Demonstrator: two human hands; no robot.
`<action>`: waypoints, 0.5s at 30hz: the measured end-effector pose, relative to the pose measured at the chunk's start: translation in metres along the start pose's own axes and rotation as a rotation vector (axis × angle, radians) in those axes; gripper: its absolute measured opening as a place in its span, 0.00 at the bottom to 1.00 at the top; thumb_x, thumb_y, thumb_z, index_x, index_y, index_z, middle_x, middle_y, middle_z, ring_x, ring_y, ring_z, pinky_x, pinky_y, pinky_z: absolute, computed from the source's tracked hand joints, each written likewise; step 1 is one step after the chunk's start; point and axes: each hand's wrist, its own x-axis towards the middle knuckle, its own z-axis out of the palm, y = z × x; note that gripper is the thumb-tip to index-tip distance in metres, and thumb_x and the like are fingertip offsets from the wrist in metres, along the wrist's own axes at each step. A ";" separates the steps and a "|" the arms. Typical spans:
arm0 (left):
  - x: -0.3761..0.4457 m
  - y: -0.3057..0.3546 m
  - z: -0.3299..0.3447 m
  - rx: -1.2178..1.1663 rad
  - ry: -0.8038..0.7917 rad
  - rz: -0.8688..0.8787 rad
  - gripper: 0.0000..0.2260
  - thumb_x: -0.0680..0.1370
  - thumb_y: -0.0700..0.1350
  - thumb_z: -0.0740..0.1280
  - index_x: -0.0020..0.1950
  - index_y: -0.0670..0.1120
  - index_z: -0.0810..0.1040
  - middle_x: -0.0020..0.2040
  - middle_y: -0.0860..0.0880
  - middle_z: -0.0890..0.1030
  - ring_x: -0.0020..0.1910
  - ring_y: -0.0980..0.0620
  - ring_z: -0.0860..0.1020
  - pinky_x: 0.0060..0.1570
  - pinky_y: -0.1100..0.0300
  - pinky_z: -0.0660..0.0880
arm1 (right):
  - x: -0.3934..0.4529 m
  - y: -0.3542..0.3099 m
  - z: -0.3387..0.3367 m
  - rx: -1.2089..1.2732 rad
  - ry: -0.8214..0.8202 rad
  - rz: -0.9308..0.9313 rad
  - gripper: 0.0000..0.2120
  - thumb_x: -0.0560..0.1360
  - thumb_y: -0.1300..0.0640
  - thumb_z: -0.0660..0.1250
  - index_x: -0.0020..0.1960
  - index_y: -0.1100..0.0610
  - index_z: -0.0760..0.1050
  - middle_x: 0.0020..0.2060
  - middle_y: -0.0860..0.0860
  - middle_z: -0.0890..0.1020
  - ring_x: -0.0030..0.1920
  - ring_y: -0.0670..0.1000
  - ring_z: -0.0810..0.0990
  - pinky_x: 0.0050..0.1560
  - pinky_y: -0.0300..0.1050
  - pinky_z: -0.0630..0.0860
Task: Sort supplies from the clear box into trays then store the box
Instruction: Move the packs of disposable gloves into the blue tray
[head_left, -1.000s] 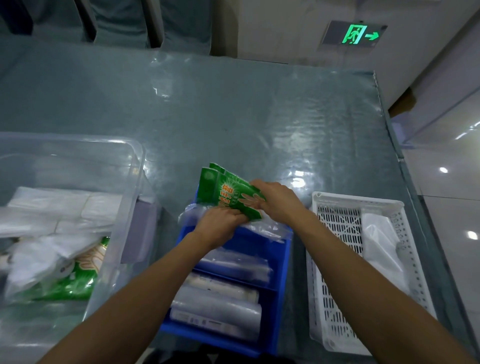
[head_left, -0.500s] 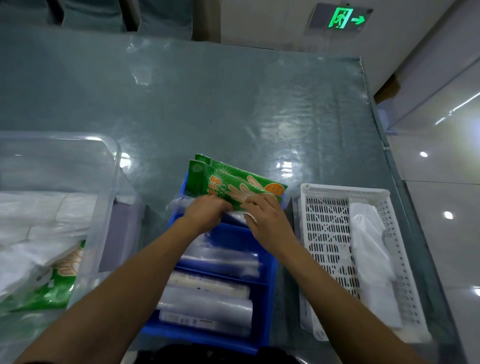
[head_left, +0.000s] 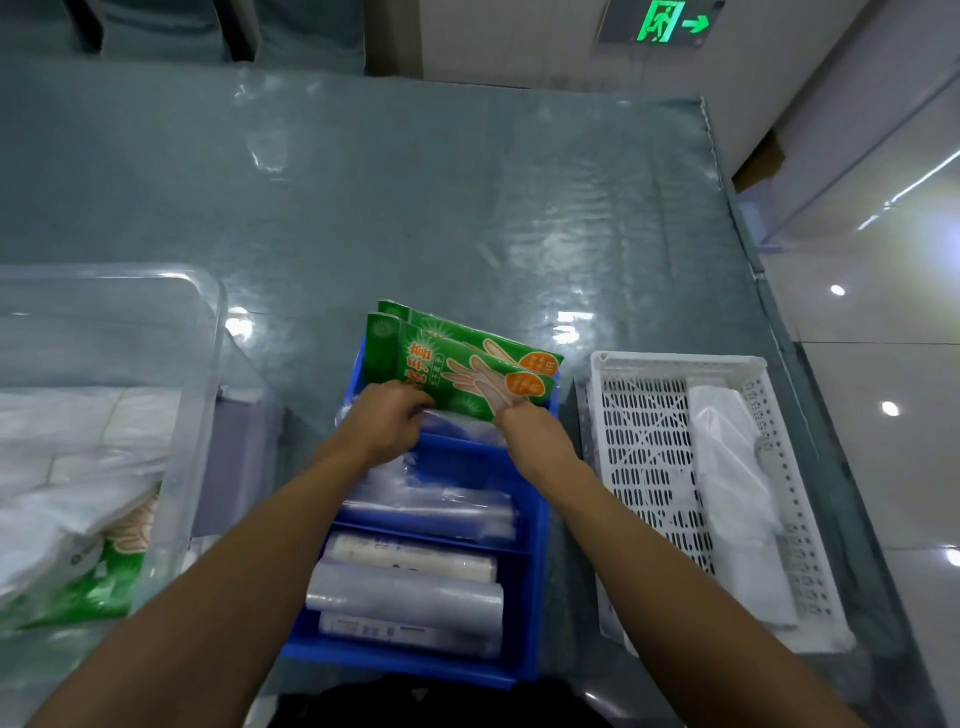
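**Green glove packets at far end of blue tray, both hands on them**

Green glove packets (head_left: 457, 364): two flat printed packs, overlapped, leaning tilted at the far end of the blue plastic divided tray (head_left: 540, 525), top edges above the tray rim.

Left hand (head_left: 382, 421): fingers curled around the near-left lower edge of the packets, holding them.
Right hand (head_left: 535, 431): fingertips on the near-right lower edge of the packets, in contact. Whether it pinches or only presses cannot be told.

Blue tray sits centre on the grey-green plastic-covered counter (head_left: 415, 208). Middle compartment holds a clear plastic-wrapped bundle (head_left: 431, 512). Near compartment holds rolls of clear and whitish plastic film (head_left: 405, 592), lying side by side, crosswise.

Clear plastic box (head_left: 205, 395): left of the blue tray, apart from it. Inside: white folded plastic bags (head_left: 78, 447) and one more green packet (head_left: 88, 582) near the front, partly under the white bags.

White perforated plastic basket (head_left: 644, 467): just right of the blue tray, narrow gap between. White folded bags (head_left: 737, 499) lie along its right side; the left side shows bare slotted floor.

Green exit sign (head_left: 670, 21) on the wall past the counter.
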 end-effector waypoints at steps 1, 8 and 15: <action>-0.003 -0.005 -0.001 0.034 0.023 -0.015 0.12 0.76 0.40 0.66 0.56 0.46 0.85 0.51 0.45 0.86 0.50 0.44 0.81 0.52 0.51 0.78 | 0.000 -0.001 0.000 -0.011 0.014 -0.007 0.26 0.73 0.74 0.61 0.69 0.59 0.71 0.49 0.59 0.80 0.36 0.55 0.73 0.36 0.47 0.69; 0.002 -0.003 0.000 0.054 -0.081 -0.200 0.11 0.80 0.43 0.65 0.58 0.49 0.85 0.52 0.45 0.86 0.50 0.44 0.82 0.52 0.50 0.79 | -0.007 0.002 0.001 -0.039 0.037 -0.039 0.17 0.75 0.73 0.60 0.60 0.61 0.76 0.48 0.59 0.81 0.44 0.59 0.82 0.38 0.48 0.71; 0.015 0.010 -0.003 0.236 -0.131 -0.178 0.10 0.78 0.41 0.63 0.54 0.48 0.83 0.49 0.44 0.85 0.47 0.42 0.81 0.43 0.55 0.70 | -0.022 0.008 0.006 -0.004 0.151 -0.095 0.13 0.76 0.65 0.66 0.61 0.59 0.77 0.60 0.56 0.79 0.56 0.57 0.78 0.48 0.52 0.79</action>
